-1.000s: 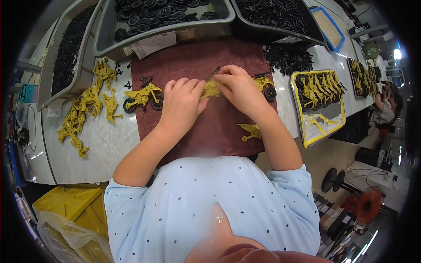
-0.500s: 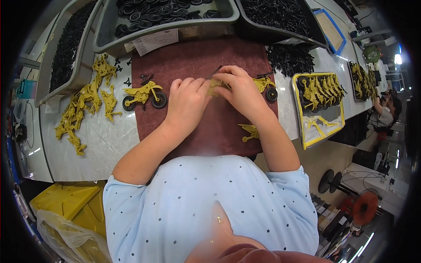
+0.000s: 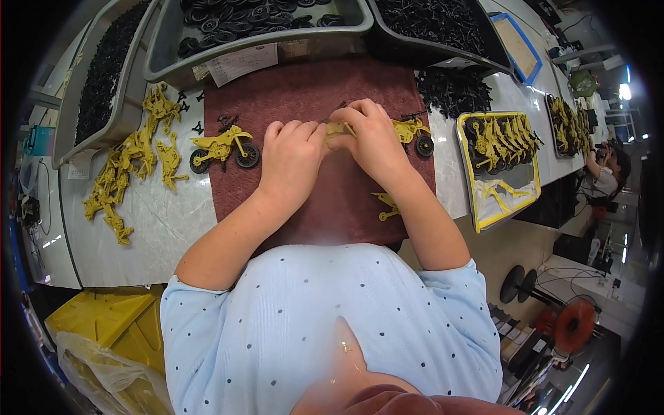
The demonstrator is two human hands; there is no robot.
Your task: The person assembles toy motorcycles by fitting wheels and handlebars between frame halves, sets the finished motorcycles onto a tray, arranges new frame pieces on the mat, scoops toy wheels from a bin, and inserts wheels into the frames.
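Observation:
Over the dark red cloth (image 3: 332, 200), both my hands are closed round a small yellow toy motorcycle body (image 3: 337, 131), mostly hidden by the fingers. A thin dark piece sticks out at its far side. My left hand (image 3: 290, 159) grips it from the left, fingers curled. My right hand (image 3: 373, 142) pinches it between thumb and fingers. Left of them a yellow toy motorcycle (image 3: 223, 147) with black wheels rests on the cloth. A second yellow toy motorcycle (image 3: 413, 131) lies right, partly behind my right hand. Beside my right forearm is a yellow frame piece (image 3: 387, 206), partly covered.
Ahead stand grey bins of black wheels (image 3: 259, 48) and small black parts (image 3: 439, 31), with another bin (image 3: 131, 111) at left. Yellow frames (image 3: 121, 176) are heaped left. At right are loose black parts (image 3: 456, 93) and a yellow-rimmed tray (image 3: 477, 207) holding toy motorcycles. A person (image 3: 605, 169) sits far right.
My right fingers have shifted slightly on the yellow body. Both hands keep their hold in nearly the same place, and the whole view has moved a little.

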